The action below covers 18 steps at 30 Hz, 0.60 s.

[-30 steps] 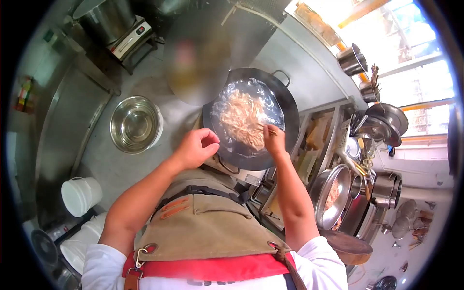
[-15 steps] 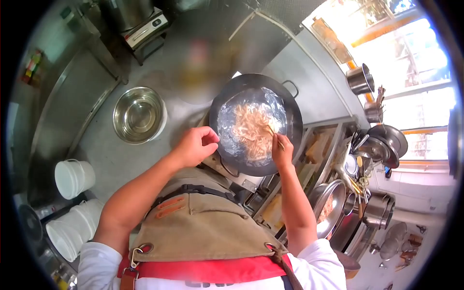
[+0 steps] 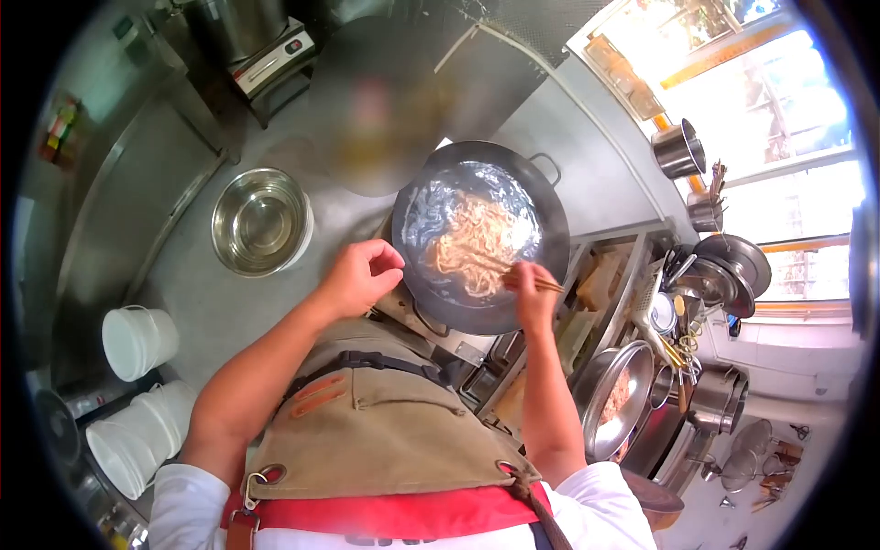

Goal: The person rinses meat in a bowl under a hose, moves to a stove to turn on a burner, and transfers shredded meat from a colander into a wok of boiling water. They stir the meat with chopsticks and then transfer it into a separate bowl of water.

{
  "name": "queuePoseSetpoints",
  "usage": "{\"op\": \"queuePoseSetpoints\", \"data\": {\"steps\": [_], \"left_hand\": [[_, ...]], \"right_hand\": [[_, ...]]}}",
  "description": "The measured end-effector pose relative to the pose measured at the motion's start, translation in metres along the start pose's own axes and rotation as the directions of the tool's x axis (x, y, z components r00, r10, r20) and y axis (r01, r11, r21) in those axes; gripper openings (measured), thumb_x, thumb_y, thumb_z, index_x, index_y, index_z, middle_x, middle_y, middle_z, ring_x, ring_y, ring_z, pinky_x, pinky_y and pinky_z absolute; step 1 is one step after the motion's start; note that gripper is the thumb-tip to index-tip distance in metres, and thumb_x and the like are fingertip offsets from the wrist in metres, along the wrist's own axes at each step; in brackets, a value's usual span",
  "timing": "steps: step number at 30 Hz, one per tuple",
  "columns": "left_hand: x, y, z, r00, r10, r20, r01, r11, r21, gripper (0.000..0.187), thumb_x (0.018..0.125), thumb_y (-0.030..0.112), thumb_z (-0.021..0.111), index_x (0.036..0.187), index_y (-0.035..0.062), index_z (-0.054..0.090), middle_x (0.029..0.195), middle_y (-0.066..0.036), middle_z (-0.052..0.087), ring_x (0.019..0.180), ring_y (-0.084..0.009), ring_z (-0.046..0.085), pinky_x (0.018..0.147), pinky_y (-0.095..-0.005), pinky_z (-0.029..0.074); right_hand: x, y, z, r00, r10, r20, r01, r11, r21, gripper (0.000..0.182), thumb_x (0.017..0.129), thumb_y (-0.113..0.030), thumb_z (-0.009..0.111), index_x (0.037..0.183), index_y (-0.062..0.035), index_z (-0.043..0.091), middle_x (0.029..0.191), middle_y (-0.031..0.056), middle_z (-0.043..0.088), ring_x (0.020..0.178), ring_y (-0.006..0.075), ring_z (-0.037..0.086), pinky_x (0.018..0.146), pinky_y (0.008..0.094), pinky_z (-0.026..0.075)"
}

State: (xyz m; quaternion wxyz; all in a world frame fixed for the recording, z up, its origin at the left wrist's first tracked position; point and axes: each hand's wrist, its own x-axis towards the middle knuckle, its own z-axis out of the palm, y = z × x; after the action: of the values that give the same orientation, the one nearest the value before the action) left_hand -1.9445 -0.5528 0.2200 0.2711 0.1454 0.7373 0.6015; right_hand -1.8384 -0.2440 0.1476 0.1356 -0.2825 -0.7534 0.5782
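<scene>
My right hand point(image 3: 532, 286) is closed around a pair of chopsticks point(image 3: 495, 262), held low and slanting into the wok point(image 3: 555, 229) from its near right side. Their tips are among pale strips of food point(image 3: 477, 236), which look like shredded meat or noodles, heaped in bubbling, shiny liquid. Beside the wok's left rim is my left hand point(image 3: 359, 279), its fingers curled in toward the thumb and nothing visible in them. The wok is dark and wide, with a loop handle on its far right side.
On the floor to the left stands a steel bowl point(image 3: 259, 225) on a white bucket. White buckets point(image 3: 139, 341) are further left. At right, a steel basin point(image 3: 612, 390) holds reddish food, near pots point(image 3: 718, 401), strainers and utensils. A scale point(image 3: 273, 60) sits far left.
My right hand has tilted the chopsticks flatter, their back ends now pointing right. The food has gathered into a smaller heap, and more liquid shows around it. My left hand has barely moved.
</scene>
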Motion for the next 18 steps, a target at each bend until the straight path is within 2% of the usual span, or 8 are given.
{"op": "queuePoseSetpoints", "data": {"steps": [3,5,8,11,12,14,16,18], "left_hand": [[-0.003,0.0,0.003,1.0,0.01,0.003,-0.01,1.0,-0.025,0.013,0.08,0.011,0.065,0.087,0.0012,0.061,0.076,-0.001,0.062,0.069,-0.0075,0.055,0.064,-0.0255,0.047],[-0.001,-0.003,0.005,0.999,0.037,0.024,-0.037,0.999,-0.015,0.013,0.08,0.011,0.065,0.087,0.001,0.061,0.076,-0.001,0.062,0.07,-0.0077,0.055,0.065,-0.0255,0.047],[0.0,0.003,0.005,0.999,0.03,0.035,-0.03,1.0,-0.003,0.013,0.08,0.01,0.066,0.087,0.0008,0.061,0.076,-0.002,0.062,0.07,-0.0079,0.056,0.066,-0.0256,0.048],[-0.001,0.0,0.002,1.0,0.014,0.009,-0.013,1.0,-0.017,0.013,0.08,0.01,0.066,0.087,0.0005,0.061,0.076,-0.002,0.062,0.07,-0.0082,0.056,0.066,-0.0257,0.048],[0.0,-0.002,0.002,1.0,0.015,0.002,-0.015,1.0,-0.025,0.013,0.08,0.01,0.066,0.087,0.0004,0.061,0.076,-0.002,0.062,0.069,-0.0084,0.056,0.066,-0.0257,0.048],[0.0,-0.005,0.003,1.0,0.016,0.012,-0.016,0.999,-0.051,0.013,0.08,0.01,0.066,0.087,0.0004,0.061,0.076,-0.002,0.062,0.069,-0.0084,0.056,0.065,-0.0256,0.048],[0.0,-0.007,0.004,1.0,0.016,0.02,-0.015,0.998,-0.059,0.013,0.08,0.01,0.066,0.087,0.0004,0.061,0.076,-0.002,0.062,0.069,-0.0085,0.056,0.065,-0.0255,0.048],[0.0,-0.009,0.005,0.999,0.015,0.029,-0.013,0.999,-0.051,0.014,0.079,0.01,0.066,0.087,0.0002,0.061,0.077,-0.002,0.062,0.069,-0.0086,0.056,0.065,-0.0254,0.048]], "right_hand": [[0.022,0.016,-0.001,0.991,-0.023,-0.132,0.029,0.999,0.046,0.021,0.091,-0.017,0.056,0.088,0.0038,0.061,0.075,0.0101,0.064,0.068,0.0169,0.065,0.06,0.026,0.053],[0.038,0.059,0.01,0.996,0.076,-0.038,-0.077,0.997,-0.016,0.022,0.089,-0.015,0.056,0.087,0.0061,0.061,0.075,0.0115,0.065,0.066,0.0184,0.066,0.059,0.0276,0.054],[0.059,0.046,-0.005,0.957,0.237,0.167,-0.221,0.969,-0.11,0.021,0.085,-0.011,0.056,0.091,0.0089,0.06,0.076,0.0166,0.064,0.064,0.0233,0.067,0.055,0.0314,0.056],[0.058,-0.025,-0.021,0.987,0.153,0.053,-0.154,0.988,0.009,0.02,0.087,-0.013,0.053,0.085,0.0068,0.059,0.073,0.014,0.063,0.059,0.0219,0.065,0.05,0.0311,0.054],[0.064,-0.026,-0.021,0.998,0.064,-0.011,-0.064,0.996,-0.065,0.019,0.088,-0.012,0.052,0.084,0.0059,0.058,0.071,0.012,0.062,0.057,0.0202,0.064,0.049,0.0299,0.053],[0.087,-0.004,-0.005,1.0,0.015,-0.02,-0.018,0.986,-0.168,0.018,0.088,-0.011,0.054,0.085,0.0059,0.058,0.071,0.0112,0.062,0.058,0.019,0.064,0.051,0.0286,0.053],[0.111,0.041,0.023,0.996,0.045,0.073,-0.034,0.989,-0.145,0.017,0.087,-0.01,0.058,0.091,0.0068,0.058,0.075,0.0125,0.063,0.062,0.0202,0.065,0.054,0.0293,0.055],[0.111,0.043,0.057,0.991,0.134,-0.001,-0.132,0.977,0.169,0.021,0.088,-0.012,0.059,0.097,0.0072,0.057,0.082,0.0141,0.064,0.067,0.0224,0.066,0.059,0.0306,0.056]]}}
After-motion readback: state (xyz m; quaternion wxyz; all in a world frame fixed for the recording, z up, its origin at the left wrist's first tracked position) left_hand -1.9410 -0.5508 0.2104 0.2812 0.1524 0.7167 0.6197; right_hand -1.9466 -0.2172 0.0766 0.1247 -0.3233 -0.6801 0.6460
